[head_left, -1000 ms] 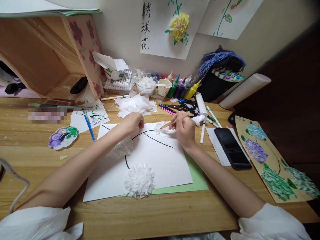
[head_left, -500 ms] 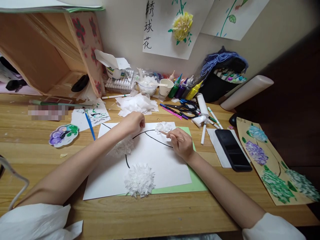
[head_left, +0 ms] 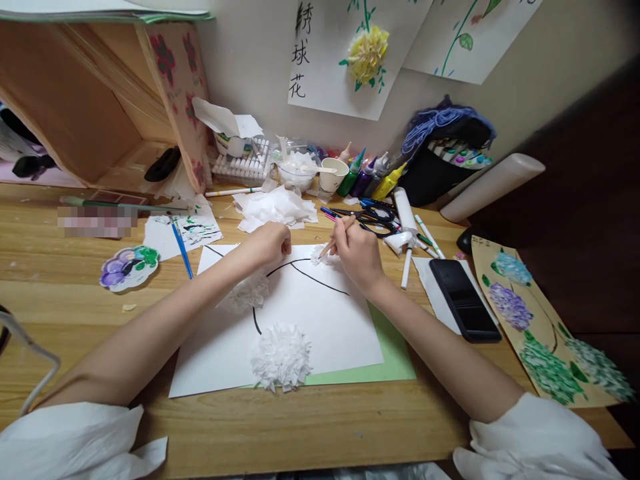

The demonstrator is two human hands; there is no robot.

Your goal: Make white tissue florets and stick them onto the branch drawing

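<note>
Hands, two. Left hand: rested at the far edge of the white sheet, fingers curled in; whether anything was pinched in them could not be told. Right hand: fingers clamped on one wooden stick, its tip at the far flower.

White sheet, one: on the wooden table, in front of the person, marked with black lines and lying over one green sheet.

White paper flowers, three, all on the white sheet: the near flower, at its near edge; the left flower, partly behind the left forearm; the far flower, smallest to view, partly hidden by the right hand.

Beyond the sheet: one pile of white paper pieces; one paper cup; one pair of black-handled scissors.

To the right: one dark phone, on a white paper; one tan sheet bearing four flowers, one blue, one purple, two greenish.

To the left: one paint palette, daubed purple and green.
</note>
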